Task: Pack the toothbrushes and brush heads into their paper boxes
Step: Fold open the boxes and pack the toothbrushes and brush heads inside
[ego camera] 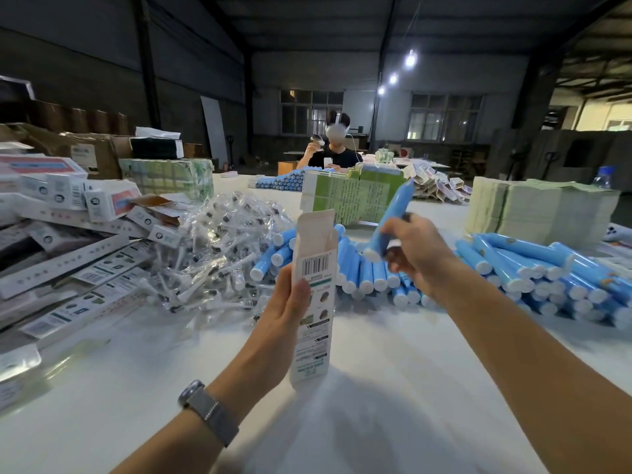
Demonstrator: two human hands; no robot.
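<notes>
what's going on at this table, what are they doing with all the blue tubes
A person is packing toothbrushes. The left hand holds a paper box upright with its top flap open. The right hand grips a blue toothbrush handle, tilted and not yet in the box. Heaps of blue handles and bagged brush heads lie on the white table, with packed boxes stacked on the left.

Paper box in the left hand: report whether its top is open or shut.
Open. The paper box stands upright in the left hand, its top flap raised; contents cannot be told.
</notes>
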